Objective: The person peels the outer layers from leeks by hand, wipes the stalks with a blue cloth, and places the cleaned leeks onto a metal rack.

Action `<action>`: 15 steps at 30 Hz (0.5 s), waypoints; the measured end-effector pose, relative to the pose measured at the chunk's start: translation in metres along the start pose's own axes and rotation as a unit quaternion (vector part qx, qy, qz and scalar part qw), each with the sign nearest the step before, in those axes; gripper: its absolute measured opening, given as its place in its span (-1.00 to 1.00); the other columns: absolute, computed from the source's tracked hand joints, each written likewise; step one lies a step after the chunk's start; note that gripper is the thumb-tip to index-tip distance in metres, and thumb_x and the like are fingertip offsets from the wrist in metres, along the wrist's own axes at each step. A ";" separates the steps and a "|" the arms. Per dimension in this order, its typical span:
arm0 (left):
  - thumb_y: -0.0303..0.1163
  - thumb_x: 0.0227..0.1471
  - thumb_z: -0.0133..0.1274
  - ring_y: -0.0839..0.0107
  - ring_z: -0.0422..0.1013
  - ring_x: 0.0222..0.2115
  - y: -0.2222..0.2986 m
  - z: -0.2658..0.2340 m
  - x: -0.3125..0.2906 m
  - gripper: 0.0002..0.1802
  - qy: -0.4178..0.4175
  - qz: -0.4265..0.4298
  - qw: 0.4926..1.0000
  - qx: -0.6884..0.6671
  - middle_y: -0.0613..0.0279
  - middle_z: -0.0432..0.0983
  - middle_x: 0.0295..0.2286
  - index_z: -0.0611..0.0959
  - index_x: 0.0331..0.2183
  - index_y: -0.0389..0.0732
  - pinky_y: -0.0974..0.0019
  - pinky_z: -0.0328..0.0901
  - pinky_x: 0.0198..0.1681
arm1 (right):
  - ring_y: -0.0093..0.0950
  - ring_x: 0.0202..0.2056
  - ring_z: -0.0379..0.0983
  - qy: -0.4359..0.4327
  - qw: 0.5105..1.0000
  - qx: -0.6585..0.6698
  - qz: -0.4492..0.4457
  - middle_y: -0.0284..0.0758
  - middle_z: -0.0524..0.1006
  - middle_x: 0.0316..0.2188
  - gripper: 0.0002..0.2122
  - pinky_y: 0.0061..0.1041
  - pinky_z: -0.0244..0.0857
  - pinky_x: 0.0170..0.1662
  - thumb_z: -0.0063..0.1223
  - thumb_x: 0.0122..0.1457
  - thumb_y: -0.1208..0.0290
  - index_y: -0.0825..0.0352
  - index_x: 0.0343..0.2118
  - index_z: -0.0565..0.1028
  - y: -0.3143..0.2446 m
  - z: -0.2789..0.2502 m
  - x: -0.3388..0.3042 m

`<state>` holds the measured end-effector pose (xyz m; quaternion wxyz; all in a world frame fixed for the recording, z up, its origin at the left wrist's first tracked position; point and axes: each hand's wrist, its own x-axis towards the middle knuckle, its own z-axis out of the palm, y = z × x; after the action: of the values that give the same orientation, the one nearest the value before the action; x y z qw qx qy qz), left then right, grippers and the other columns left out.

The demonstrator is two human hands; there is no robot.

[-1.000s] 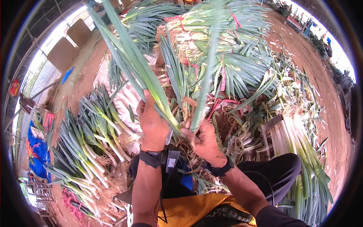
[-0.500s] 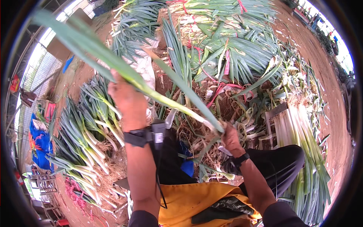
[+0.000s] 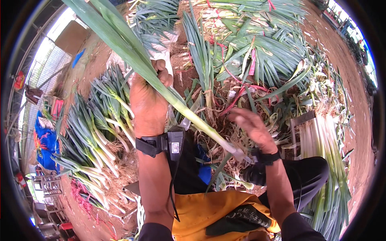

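My left hand (image 3: pixel 149 105) is closed around a long leek (image 3: pixel 192 117), just where its green leaves begin. The leek slants across in front of me, leaves to the upper left and pale root end (image 3: pixel 239 154) to the lower right. My right hand (image 3: pixel 252 127) is off the leek, above and beside its root end, with fingers stretched out and slightly blurred. It appears to hold nothing. Under both hands lies a heap of peeled leaves and roots (image 3: pixel 263 116).
Unpeeled leeks with roots (image 3: pixel 96 148) are piled on the left. Clean white leeks (image 3: pixel 321 140) lie in a metal-sided rack (image 3: pixel 304 117) on the right. Bundles tied with red strips (image 3: pixel 261 60) are stacked ahead. My dark-trousered knee (image 3: pixel 311 172) stands beside the rack.
My right hand has let go of a loose leaf at the leek's root end and moved up. That leaf no longer crosses the stalk. My left hand and the leek have shifted slightly right.
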<state>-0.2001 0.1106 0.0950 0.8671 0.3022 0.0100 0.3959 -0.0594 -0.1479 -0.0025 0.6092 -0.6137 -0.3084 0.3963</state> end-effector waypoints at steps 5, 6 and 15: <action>-0.09 0.24 -0.13 0.41 0.20 -0.48 -0.006 -0.002 0.007 -0.56 -0.117 -0.103 0.979 -0.128 0.05 0.30 -0.35 0.43 -0.25 -0.37 0.37 0.18 -0.39 | -0.57 -0.33 0.48 -0.196 0.961 0.182 0.073 -0.30 0.55 -0.32 -0.67 -0.58 0.37 -0.20 -0.01 0.28 0.25 0.42 -0.05 0.45 -0.050 0.074 0.020; -0.09 0.24 -0.13 0.41 0.20 -0.48 -0.008 0.002 0.004 -0.56 -0.118 -0.103 0.979 -0.129 0.05 0.30 -0.35 0.43 -0.25 -0.37 0.37 0.18 -0.39 | -0.61 -0.36 0.46 -0.180 0.962 0.194 0.068 -0.32 0.55 -0.35 -0.71 -0.61 0.36 -0.25 0.00 0.27 0.30 0.42 -0.08 0.46 -0.047 0.079 0.021; 0.14 0.16 -0.11 0.15 0.46 -0.17 -0.036 0.030 -0.009 -0.31 -0.016 -0.079 0.990 0.112 -0.01 0.51 -0.20 0.44 -0.03 -0.35 0.08 0.36 -0.05 | -0.71 -0.41 0.37 0.025 0.982 0.175 -0.072 -0.49 0.47 -0.44 -0.92 -0.66 0.29 -0.34 0.09 0.16 0.59 0.34 -0.28 0.49 -0.037 0.090 0.031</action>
<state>-0.1740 0.0714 0.0983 0.8564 0.4019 0.0641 0.3177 -0.1178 -0.0738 0.0361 0.7418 -0.4836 -0.2626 0.3833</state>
